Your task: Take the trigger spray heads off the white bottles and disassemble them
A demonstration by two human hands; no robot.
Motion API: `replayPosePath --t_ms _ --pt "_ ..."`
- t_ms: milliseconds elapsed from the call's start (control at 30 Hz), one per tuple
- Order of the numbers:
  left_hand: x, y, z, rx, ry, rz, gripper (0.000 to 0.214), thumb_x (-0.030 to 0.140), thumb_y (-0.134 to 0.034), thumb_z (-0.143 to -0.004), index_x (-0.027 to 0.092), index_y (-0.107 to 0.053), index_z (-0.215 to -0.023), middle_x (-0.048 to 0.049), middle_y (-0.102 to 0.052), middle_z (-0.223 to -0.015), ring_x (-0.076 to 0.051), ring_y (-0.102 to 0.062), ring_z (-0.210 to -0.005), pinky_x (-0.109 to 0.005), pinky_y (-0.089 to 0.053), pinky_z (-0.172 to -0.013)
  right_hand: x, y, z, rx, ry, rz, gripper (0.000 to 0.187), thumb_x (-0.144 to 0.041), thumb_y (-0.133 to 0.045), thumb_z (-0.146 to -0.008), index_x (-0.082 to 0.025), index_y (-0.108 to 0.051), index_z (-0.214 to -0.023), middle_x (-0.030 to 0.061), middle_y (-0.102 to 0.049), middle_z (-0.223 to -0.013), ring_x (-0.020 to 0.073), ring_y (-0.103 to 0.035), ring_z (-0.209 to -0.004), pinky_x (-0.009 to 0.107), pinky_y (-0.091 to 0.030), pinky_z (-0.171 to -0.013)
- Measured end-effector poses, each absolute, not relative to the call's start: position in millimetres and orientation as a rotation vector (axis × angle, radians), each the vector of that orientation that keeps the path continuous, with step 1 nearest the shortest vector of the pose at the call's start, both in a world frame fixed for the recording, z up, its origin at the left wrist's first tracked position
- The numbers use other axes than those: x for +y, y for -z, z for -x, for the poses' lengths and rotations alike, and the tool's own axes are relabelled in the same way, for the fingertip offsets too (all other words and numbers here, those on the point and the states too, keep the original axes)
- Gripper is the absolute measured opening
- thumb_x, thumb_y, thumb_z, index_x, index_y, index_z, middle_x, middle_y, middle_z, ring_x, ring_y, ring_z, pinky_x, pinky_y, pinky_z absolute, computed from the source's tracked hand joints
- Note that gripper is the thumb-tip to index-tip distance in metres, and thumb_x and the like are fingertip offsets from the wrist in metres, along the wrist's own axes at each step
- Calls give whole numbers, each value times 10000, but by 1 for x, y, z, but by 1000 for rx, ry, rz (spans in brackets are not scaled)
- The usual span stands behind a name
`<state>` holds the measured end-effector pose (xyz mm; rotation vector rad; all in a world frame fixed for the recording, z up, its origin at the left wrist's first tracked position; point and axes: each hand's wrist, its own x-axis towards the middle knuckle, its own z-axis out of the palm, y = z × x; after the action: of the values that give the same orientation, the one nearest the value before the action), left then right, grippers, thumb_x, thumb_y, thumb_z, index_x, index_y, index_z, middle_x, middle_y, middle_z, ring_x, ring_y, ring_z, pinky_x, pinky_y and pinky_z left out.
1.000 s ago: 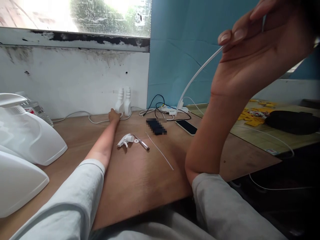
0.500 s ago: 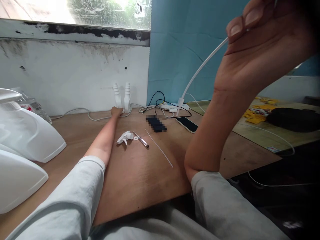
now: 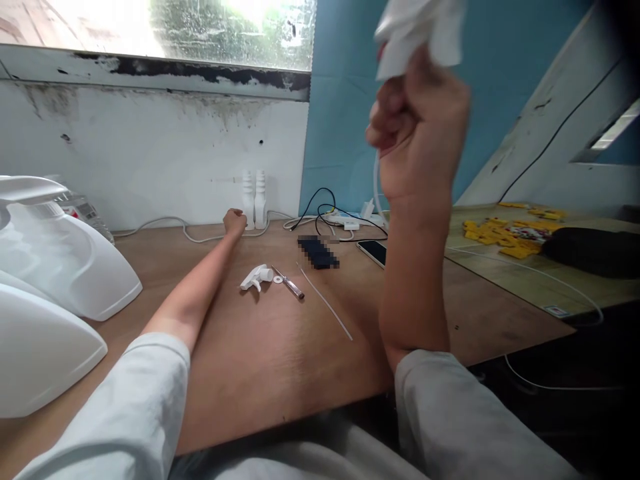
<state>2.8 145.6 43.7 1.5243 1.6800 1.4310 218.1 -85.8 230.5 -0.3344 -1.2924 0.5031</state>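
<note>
My right hand [image 3: 423, 127] is raised at the upper right, its fingers closed on a thin white sheet [image 3: 420, 33] that is blurred and cut by the top edge. At the back wall, my left hand [image 3: 235, 221] is beside two upright white pieces with ribbed tops [image 3: 261, 200]. Its fingers are loosely bent and partly hidden, and it seems to grip nothing. Nearer me on the table are a white spray trigger head [image 3: 257, 277], a small white ring [image 3: 278, 280], a clear-handled screwdriver [image 3: 290, 283] and a thin white tube [image 3: 325, 301].
Large white containers [image 3: 50, 347] stand at the left, with a clear bottle [image 3: 90, 210] behind. A phone [image 3: 373, 253], a pixelated dark object [image 3: 319, 252] and tangled cables [image 3: 330, 217] lie toward the back. Yellow pieces [image 3: 510, 233] and a black case [image 3: 595, 252] are at the right.
My right hand has swung left and turned, bringing the white sheet into view. The left white piece now stands upright closer to the other one, and my left hand has drawn slightly left of it.
</note>
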Motion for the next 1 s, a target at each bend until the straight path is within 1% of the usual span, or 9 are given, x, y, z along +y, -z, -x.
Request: replayPosePath --t_ms 100,267,367,467,600,700,833,933,1000 --pt "113 -53 -12 1407 -1426 -1482 269 226 -523 -882 104 -592 -1111 -141 -663 -1008 -189 -680 -784 -341 -559 -739 -69 -202 -206 -1458 -606 530 356 -410 -756 -721 -173 -512 -618 -26 -432 -574 27 -301 -430 201 -132 -369" --pt "35 -57 -19 793 -1147 -1229 573 647 -433 -863 111 -622 -938 -154 -676 -838 -227 -655 -660 -399 -550 -668 -44 -125 -188 -1848 -628 923 432 -497 -633 -784 -155 -494 -557 -33 -367 -494 51 -275 -453 219 -146 -424" --pt "-2 -57 -13 639 -959 -1065 657 744 -423 -803 120 -620 -860 -150 -667 -778 -207 -613 -561 -343 -517 -544 -34 -94 -185 -1999 -641 1057 418 -484 -544 -812 -126 -567 -597 -35 -339 -501 54 -252 -473 238 -137 -464" --pt "-20 -58 -4 693 -901 -978 589 692 -482 -811 121 -624 -834 -115 -642 -690 -164 -570 -496 -280 -483 -480 -34 -84 -185 -2083 -631 1131 449 -506 -519 -807 -97 -660 -688 -42 -309 -513 53 -228 -499 250 -123 -495" --pt "-28 -62 8 699 -885 -963 528 561 -493 -865 73 -648 -993 -122 -645 -695 -153 -576 -527 -254 -495 -507 -42 -86 -184 -2071 -679 1183 497 -585 -632 -721 -102 -723 -788 -51 -320 -531 48 -218 -523 248 -118 -503" --pt "-33 -59 16 670 -922 -972 348 315 -584 -828 80 -618 -1082 -125 -665 -788 -141 -589 -564 -240 -508 -549 -41 -84 -187 -1953 -908 1185 504 -603 -660 -716 -125 -701 -869 -59 -348 -548 41 -246 -497 221 -148 -464" --pt "-44 -44 26 574 -1013 -915 405 77 -554 -691 158 -548 -1087 -107 -666 -915 -178 -640 -664 -295 -536 -624 -28 -71 -197 -1698 -1326 1144 411 -538 -686 -752 -145 -603 -844 -38 -447 -621 43 -369 -486 178 -290 -424" --pt "-52 -31 31 523 -1052 -847 334 98 -522 -660 171 -523 -987 -81 -635 -828 -211 -638 -661 -315 -519 -583 -15 -57 -204 -1582 -1278 1223 302 -399 -711 -768 -142 -590 -870 45 -603 -785 103 -583 -657 230 -504 -605" --pt "-56 -25 32 493 -1043 -822 209 179 -539 -716 169 -511 -923 -57 -588 -735 -208 -608 -605 -285 -474 -509 -9 -49 -207 -1585 -1087 1316 270 -325 -702 -776 -142 -615 -954 97 -655 -969 150 -638 -854 278 -525 -777"
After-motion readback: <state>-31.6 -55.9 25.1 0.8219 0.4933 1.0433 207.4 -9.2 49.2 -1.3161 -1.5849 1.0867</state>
